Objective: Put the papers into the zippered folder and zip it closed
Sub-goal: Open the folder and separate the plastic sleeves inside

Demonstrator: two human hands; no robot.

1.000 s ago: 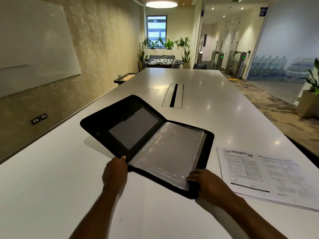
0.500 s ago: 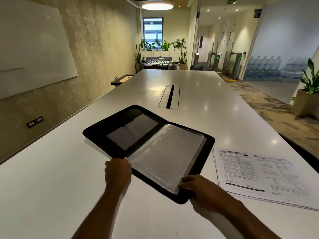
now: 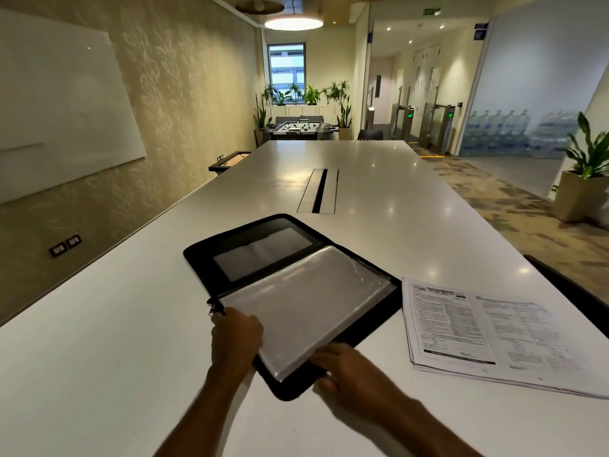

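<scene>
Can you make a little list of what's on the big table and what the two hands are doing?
folder: black zippered folder, lying open on the white table
inside: clear plastic sleeves on its right half
papers: stack of printed white papers, beside the folder's right edge, not yet inside
left hand: left hand on the folder's near edge, by the zip pull
right hand: right hand at the sleeves' near corner
zip: undone

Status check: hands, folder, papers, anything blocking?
Left hand and right hand on the near edge of the open folder, gripping nothing. Papers on the table, right of it. Nothing blocking.
</scene>
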